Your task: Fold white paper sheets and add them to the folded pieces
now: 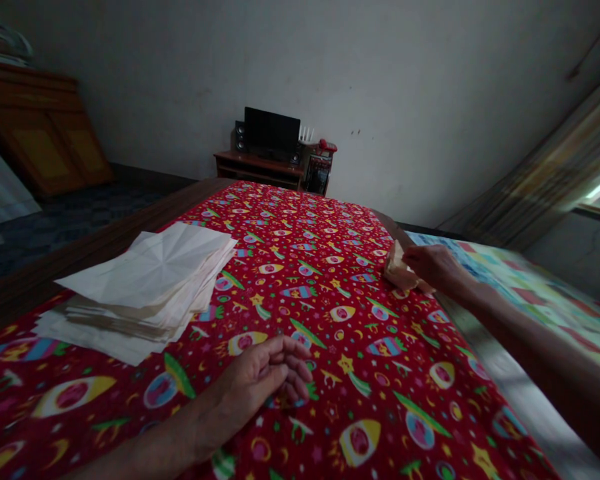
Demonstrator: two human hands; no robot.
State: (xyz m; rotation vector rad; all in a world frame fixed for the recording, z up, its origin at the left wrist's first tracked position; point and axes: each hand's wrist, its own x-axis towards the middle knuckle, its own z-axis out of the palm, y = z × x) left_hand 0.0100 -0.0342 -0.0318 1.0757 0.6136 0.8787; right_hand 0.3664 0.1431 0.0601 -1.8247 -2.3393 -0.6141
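My left hand [275,373] rests on the red patterned cloth [320,360], its fingers loosely curled and apart, with nothing in it. At the cloth's right edge, my right hand [430,261] is closed at a crumpled or folded piece of tan paper [398,268]. Its fingertips seem to pinch the paper's upper part, though they are dark and slightly blurred. On the left lies a loose stack of white paper sheets [150,287]. The top sheet carries creases that spread out from its middle like a star.
A brown table edge [175,197] runs along the cloth. Right of it lies a colourful checked surface [525,287]. Against the far wall, a desk [260,165] bears a dark monitor [272,132] and speakers. A wooden cabinet [45,133] stands at left.
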